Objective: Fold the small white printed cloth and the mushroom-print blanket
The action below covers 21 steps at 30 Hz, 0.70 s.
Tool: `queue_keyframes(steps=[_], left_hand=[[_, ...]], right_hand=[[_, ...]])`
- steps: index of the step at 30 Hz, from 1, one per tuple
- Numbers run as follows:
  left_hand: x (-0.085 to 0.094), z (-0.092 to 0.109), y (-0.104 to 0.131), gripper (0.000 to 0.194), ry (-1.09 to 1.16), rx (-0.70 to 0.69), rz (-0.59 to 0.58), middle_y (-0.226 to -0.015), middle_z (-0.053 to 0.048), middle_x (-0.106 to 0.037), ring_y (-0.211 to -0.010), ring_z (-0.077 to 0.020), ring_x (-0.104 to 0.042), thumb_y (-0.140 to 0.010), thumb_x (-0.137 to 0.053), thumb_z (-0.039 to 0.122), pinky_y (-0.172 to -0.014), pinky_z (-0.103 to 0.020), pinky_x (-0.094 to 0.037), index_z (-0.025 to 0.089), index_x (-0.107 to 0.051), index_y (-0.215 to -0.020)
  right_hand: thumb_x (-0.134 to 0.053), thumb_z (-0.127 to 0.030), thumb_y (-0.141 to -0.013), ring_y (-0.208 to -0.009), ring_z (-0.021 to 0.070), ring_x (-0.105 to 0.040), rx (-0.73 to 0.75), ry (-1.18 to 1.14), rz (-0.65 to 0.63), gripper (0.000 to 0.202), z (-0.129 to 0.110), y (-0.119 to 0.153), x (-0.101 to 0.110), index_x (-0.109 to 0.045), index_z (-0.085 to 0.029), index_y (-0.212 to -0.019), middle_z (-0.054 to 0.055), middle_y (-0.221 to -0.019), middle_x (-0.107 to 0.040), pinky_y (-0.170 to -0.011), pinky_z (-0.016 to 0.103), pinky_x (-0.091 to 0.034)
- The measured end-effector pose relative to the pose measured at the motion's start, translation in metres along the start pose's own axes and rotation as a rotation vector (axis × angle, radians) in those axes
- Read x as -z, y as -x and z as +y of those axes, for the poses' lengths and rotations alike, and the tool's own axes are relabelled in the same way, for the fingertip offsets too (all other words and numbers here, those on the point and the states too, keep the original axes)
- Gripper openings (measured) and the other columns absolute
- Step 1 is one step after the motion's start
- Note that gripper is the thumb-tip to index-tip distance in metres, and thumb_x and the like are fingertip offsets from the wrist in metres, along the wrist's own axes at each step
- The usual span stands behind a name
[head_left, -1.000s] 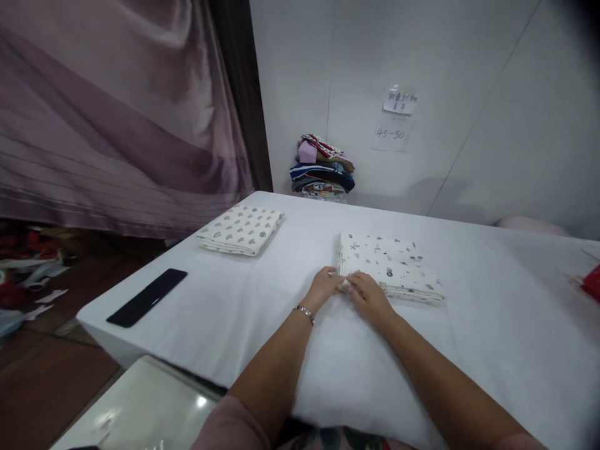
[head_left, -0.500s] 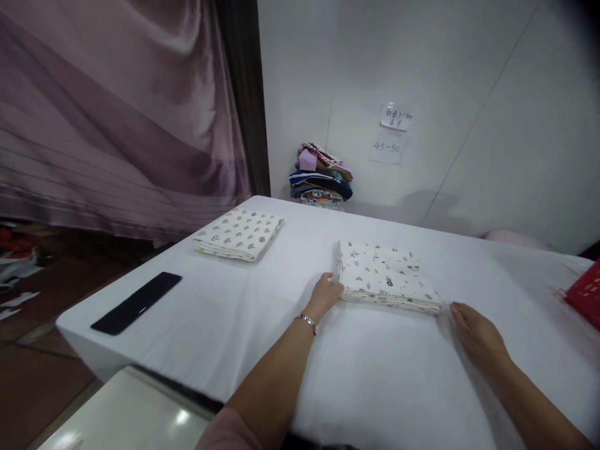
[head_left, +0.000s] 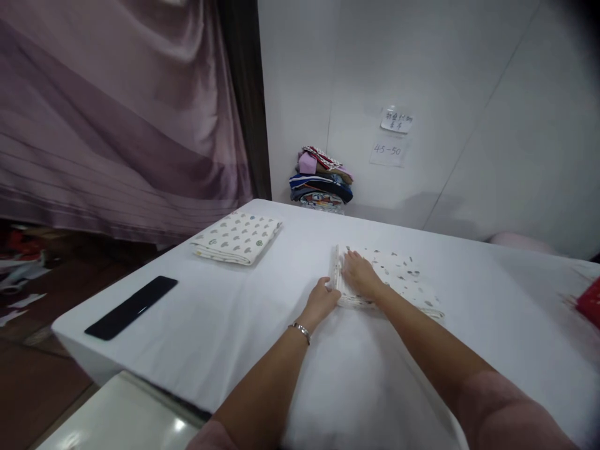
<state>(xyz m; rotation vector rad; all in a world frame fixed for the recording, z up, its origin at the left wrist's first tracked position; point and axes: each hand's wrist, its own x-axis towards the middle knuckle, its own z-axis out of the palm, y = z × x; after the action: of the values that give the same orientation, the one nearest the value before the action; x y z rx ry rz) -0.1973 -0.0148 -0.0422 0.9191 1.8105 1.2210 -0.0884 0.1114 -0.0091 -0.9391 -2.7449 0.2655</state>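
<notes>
A folded white cloth point(head_left: 398, 275) printed with small dark motifs lies on the white-covered table. My left hand point(head_left: 322, 297) is at its front left corner, thumb touching the edge and index finger held apart from it; the other fingers are partly hidden. Flat on the cloth's top near its left side rests my right hand point(head_left: 360, 272), fingers stretched out. Farther left is a second folded white cloth point(head_left: 238, 237), with grey mushroom-like motifs, away from both hands.
A flat black object point(head_left: 134, 307) lies near the table's left edge. Against the wall stands a stack of folded fabrics point(head_left: 321, 181), below two paper notes point(head_left: 391, 137). Something red point(head_left: 589, 303) is at the far right. A pale glossy surface point(head_left: 117, 415) adjoins the table at front left.
My right hand has moved left from beside the cloth's right end onto its top near the left side. My left hand stays at the front left corner.
</notes>
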Motion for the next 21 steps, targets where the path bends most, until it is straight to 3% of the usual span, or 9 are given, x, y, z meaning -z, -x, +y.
queue_keyframes(steps=[6,14,21], left_hand=[[-0.001,0.003,0.001,0.054,-0.037,0.01,0.019,-0.083,-0.002,-0.061,-0.063,-0.0112,-0.056,-0.073,-0.056,0.023,-0.061,-0.022,-0.042,0.016,-0.042,-0.125],[-0.002,0.002,0.003,0.055,-0.086,-0.04,0.034,-0.077,-0.001,-0.06,-0.065,-0.0138,-0.055,-0.071,-0.056,0.025,-0.06,-0.024,-0.039,0.018,-0.044,-0.124],[-0.001,-0.003,0.0,0.054,-0.074,-0.047,0.023,-0.076,0.0,-0.06,-0.064,-0.0136,-0.054,-0.071,-0.057,0.028,-0.061,-0.024,-0.039,0.019,-0.044,-0.123]], right_hand=[[-0.025,-0.043,-0.093,-0.137,0.0256,-0.017,-0.091,0.064,-0.094,0.056,-0.001,-0.015,-0.027,-0.031,-0.013,-0.14,0.013,-0.148,-0.024,-0.107,0.048,-0.017],[-0.026,-0.051,-0.092,-0.137,0.0268,-0.017,-0.034,0.052,-0.122,0.058,0.016,-0.024,-0.012,-0.031,-0.017,-0.139,0.013,-0.149,-0.023,-0.105,0.051,-0.018],[-0.021,-0.057,-0.091,-0.138,0.024,-0.015,-0.041,0.039,-0.164,0.064,0.022,-0.024,-0.015,-0.028,-0.018,-0.142,0.009,-0.15,-0.021,-0.108,0.049,-0.012]])
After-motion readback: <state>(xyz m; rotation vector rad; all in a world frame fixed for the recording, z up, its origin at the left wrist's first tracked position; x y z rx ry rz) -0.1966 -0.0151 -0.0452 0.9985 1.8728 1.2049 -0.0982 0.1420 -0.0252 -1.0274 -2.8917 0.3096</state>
